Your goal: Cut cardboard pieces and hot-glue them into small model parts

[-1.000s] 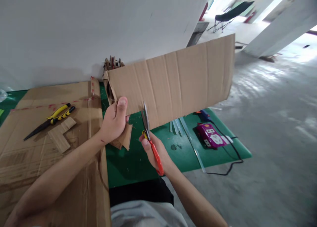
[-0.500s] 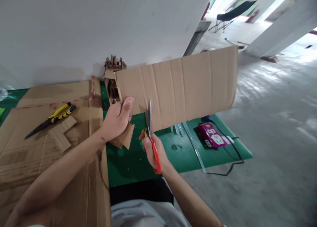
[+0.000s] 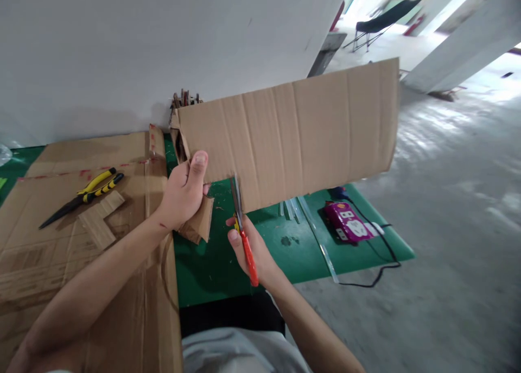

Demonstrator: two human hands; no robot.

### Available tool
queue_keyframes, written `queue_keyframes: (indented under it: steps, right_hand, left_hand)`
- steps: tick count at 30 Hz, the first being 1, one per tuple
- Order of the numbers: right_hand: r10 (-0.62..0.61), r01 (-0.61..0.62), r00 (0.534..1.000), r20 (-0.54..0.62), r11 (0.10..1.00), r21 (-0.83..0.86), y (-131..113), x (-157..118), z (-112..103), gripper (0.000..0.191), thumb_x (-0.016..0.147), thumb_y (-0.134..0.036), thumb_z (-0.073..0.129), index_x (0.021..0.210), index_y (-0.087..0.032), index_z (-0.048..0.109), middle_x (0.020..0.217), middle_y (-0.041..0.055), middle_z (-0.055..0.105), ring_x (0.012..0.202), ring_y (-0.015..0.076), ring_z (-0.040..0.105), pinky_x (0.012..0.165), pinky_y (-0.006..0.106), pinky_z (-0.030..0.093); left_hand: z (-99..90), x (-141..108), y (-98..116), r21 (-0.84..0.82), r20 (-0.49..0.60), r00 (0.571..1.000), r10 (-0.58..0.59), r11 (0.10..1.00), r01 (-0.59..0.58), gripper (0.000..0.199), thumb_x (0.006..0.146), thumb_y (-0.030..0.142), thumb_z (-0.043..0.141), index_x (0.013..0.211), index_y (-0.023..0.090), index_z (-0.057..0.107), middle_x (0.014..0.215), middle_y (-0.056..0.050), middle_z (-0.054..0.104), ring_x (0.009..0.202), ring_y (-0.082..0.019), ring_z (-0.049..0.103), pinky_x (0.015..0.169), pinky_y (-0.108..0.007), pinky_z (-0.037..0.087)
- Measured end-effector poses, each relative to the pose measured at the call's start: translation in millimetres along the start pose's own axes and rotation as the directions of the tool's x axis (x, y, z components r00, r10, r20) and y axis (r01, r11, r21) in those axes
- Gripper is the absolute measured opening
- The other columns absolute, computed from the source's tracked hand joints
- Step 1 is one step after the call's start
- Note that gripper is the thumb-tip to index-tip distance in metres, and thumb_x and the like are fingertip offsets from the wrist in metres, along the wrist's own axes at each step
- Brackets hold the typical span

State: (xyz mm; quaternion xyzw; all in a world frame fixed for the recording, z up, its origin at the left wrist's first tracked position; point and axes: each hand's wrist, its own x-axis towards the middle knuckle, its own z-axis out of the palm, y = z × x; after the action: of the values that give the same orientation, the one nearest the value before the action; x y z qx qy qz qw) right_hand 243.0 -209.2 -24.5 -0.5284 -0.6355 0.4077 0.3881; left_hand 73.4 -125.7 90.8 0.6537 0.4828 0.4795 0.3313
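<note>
A long brown cardboard sheet (image 3: 317,128) is held up over the green table, tilted with its right end higher. My left hand (image 3: 185,191) grips its lower left corner, thumb on the front face and the other fingers mostly hidden behind. In my right hand (image 3: 248,248) are scissors (image 3: 247,256) with a red and yellow handle. Their blades point upward at the sheet's lower edge, beside a step cut into it, and look nearly closed. Just under my left hand lies a folded cardboard scrap (image 3: 198,223).
Long-nose pliers (image 3: 87,195) and an L-shaped cardboard piece (image 3: 100,219) lie on a large flat cardboard (image 3: 130,286) at left. A purple power strip (image 3: 348,222) with a black cable and clear glue sticks (image 3: 319,240) rest on the green table (image 3: 280,259). A cardboard construction (image 3: 178,139) stands partly hidden behind the sheet.
The sheet and my left hand have shifted a little left, and the sheet's right end has risen. The scissors have moved left and slightly down, and their blades have come off the sheet's face.
</note>
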Motion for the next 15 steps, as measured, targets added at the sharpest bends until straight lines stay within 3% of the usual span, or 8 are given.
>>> queue_keyframes:
  steps: [8, 15]
  right_hand:
    - [-0.029, 0.028, 0.999, 0.028, 0.999, 0.039, 0.0, -5.6, -1.0, 0.039, 0.096, -0.055, 0.053, 0.114, -0.021, 0.050, 0.083, 0.0011, 0.054, 0.073, 0.0167, 0.052, 0.065, 0.030, 0.044]
    - [-0.028, 0.029, 1.000, -0.009, 0.997, 0.069, 0.3, -1.8, 2.2, 0.041, 0.096, -0.058, 0.050, 0.113, -0.021, 0.051, 0.088, 0.0033, 0.056, 0.076, 0.0174, 0.055, 0.065, 0.029, 0.044]
  left_hand:
    - [-2.0, 2.5, -4.5, -0.090, -0.034, 0.998, -0.049, 0.995, 0.045, 0.063, 0.088, 0.081, 0.038, 0.065, 0.023, 0.039, 0.050, 0.004, 0.042, 0.046, -0.010, 0.049, 0.043, -0.025, 0.036]
    - [-1.1, 2.7, -8.2, -0.008, 0.027, 1.000, -0.008, 1.000, 0.009, 0.061, 0.092, 0.077, 0.033, 0.064, 0.023, 0.036, 0.051, 0.003, 0.045, 0.044, -0.010, 0.044, 0.043, -0.026, 0.033]
